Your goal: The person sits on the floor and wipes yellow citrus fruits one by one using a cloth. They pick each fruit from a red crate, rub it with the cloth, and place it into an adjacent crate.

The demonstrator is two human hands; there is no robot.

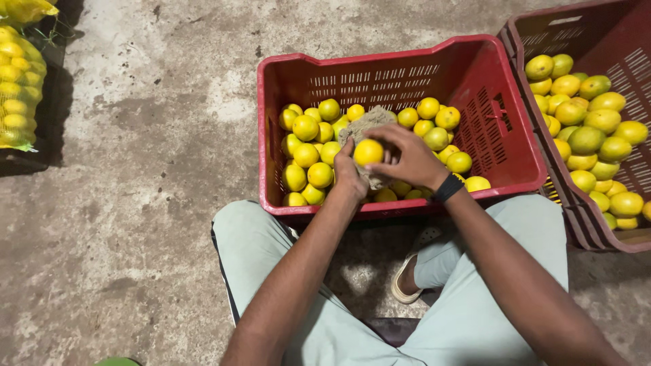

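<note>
While both hands close round it, the left hand [349, 175] and right hand [407, 159] grip a yellow fruit [368, 152].

Counted: 2 red crates, 1 [407, 68] directly beyond the grip, 1 [610, 41] far to its right. 1 yellow fruit [368, 152] held inside the grip itself. 1 beige cloth [366, 122] just behind it. 1 yellow mesh sack [17, 88] of fruit far left. 1 black wristband [448, 188] just right. Loose fruits too many for exact count.

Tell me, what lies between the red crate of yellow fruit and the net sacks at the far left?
Only bare, stained concrete floor separates the red crate from the net sacks, as the head view shows.
</note>
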